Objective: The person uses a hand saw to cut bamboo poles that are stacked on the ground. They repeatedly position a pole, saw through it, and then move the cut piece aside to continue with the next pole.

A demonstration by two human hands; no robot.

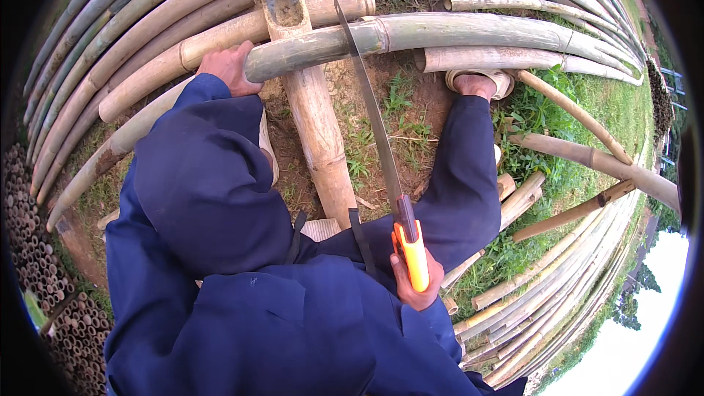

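My right hand [419, 284] is closed round the orange handle of a handsaw [381, 136]. The long blade points away from me and crosses a thick grey-green bamboo pole [455, 31]; its tip reaches past the pole's far side. Whether the teeth touch the bamboo, I cannot tell. At that pole's left end, my left hand [229, 67] is closed against the bamboo, its fingers partly hidden. Under the pole runs a pale bamboo post [314, 121], notched near its far end, pointing away from me.
Long bamboo poles [139, 37] lie side by side at the far left, with more poles [550, 286] at the right. My foot in a pale shoe [480, 82] is right of the saw. Stacked cut bamboo [44, 271] stands at the left edge. Bamboo supports [587, 154] cross at the right.
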